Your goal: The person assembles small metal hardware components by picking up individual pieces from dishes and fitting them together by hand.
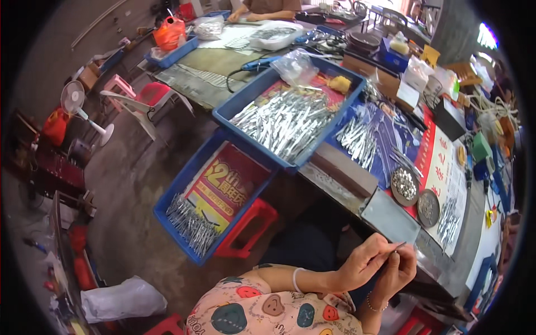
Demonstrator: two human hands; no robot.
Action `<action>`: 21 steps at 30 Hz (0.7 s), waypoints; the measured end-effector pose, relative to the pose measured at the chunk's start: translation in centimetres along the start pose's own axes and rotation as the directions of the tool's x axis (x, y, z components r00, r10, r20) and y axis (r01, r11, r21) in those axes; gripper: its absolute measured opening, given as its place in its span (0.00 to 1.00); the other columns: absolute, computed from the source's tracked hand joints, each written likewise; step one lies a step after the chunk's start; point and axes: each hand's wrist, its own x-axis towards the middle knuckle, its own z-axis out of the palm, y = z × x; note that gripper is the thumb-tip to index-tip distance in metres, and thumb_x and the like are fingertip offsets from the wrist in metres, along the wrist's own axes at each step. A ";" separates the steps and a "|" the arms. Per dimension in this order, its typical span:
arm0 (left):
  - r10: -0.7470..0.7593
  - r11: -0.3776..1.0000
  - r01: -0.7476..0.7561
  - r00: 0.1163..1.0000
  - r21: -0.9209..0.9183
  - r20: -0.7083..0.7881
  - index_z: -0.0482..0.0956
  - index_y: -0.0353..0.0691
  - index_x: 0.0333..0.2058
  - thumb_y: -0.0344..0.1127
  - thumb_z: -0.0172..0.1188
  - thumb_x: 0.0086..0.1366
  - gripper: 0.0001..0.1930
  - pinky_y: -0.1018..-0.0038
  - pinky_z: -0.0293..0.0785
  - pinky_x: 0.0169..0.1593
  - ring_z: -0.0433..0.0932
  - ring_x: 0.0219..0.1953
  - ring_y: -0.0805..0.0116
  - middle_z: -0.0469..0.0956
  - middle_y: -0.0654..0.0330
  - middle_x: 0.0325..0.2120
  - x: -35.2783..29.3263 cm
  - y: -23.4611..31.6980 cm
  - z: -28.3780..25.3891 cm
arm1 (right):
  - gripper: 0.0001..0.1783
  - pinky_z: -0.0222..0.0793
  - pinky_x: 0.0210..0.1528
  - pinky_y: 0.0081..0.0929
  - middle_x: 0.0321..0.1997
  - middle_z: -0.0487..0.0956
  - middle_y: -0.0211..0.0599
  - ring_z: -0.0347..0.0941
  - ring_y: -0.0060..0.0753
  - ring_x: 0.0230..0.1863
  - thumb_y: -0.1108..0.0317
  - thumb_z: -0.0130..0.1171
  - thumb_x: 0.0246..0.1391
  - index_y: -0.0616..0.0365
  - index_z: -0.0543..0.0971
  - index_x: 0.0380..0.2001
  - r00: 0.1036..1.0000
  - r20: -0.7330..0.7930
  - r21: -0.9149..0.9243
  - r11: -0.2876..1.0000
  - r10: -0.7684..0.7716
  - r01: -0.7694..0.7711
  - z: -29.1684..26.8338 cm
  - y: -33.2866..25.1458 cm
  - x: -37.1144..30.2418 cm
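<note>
Both hands meet in front of me above the near table edge. My left hand (pixel 365 262), with a white bangle at its wrist, has its thumb and fingers pinched around a thin dark-tipped piece (pixel 400 245). My right hand (pixel 397 274), with a beaded bracelet, is closed against the left fingertips; the fingers hide most of what is between them. Just beyond lies a grey metal plate (pixel 389 215). Beside it are a round dish of shiny small metal parts (pixel 404 185) and a dish of finer grey parts (pixel 428 207). Slim silver pieces (pixel 449 220) lie on white paper to the right.
A blue tray (pixel 220 114) heaped with silver strips stands on the table. A lower blue tray (pixel 162 209) rests on a red stool (pixel 248 229). Another person (pixel 273 8) sits across the table. Tools and boxes crowd the right side. A white fan (pixel 72 97) stands left.
</note>
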 end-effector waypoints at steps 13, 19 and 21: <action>0.207 0.953 -0.254 0.944 -0.166 -0.256 0.74 0.32 0.38 0.22 0.52 0.62 0.06 0.71 0.68 0.38 0.72 0.34 0.60 0.68 0.54 0.29 -0.1 0.1 -0.3 | 0.09 0.67 0.40 0.27 0.33 0.75 0.37 0.70 0.30 0.34 0.69 0.52 0.60 0.66 0.74 0.33 0.911 0.093 -0.576 0.725 -0.402 0.378 4.3 -2.8 0.2; 0.202 0.957 -0.255 0.928 -0.138 -0.314 0.74 0.31 0.31 0.21 0.52 0.61 0.02 0.72 0.68 0.39 0.71 0.34 0.61 0.68 0.52 0.30 0.6 0.0 -1.2 | 0.09 0.68 0.37 0.30 0.31 0.76 0.39 0.71 0.33 0.32 0.68 0.53 0.59 0.65 0.75 0.31 0.883 0.220 -0.582 0.670 -0.415 0.460 7.4 -4.3 0.2; 0.182 0.939 -0.280 0.899 -0.202 -0.398 0.73 0.31 0.28 0.20 0.51 0.60 0.03 0.71 0.68 0.39 0.71 0.34 0.60 0.68 0.52 0.30 1.0 -0.2 -1.1 | 0.10 0.68 0.36 0.31 0.30 0.76 0.39 0.71 0.34 0.32 0.68 0.53 0.59 0.65 0.76 0.30 0.880 0.243 -0.584 0.663 -0.408 0.469 8.1 -4.6 0.0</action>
